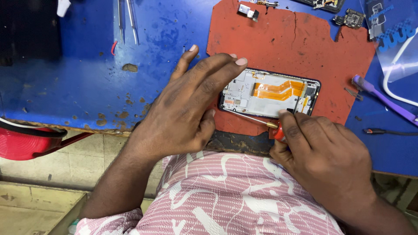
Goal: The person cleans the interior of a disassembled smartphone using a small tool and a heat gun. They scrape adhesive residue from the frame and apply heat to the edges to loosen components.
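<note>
Fingers [291, 124] around slim red screwdriver [261, 120]

Orange ribbon cable [278, 90], red mat [278, 39]

Scuffed blue workbench [78, 82], paint chipped along the front edge. Worn red mat [283, 39] on top, tweezers [126, 19] up back, purple tool [383, 98] off to the side, small circuit board [350, 18] near the far edge.
</note>
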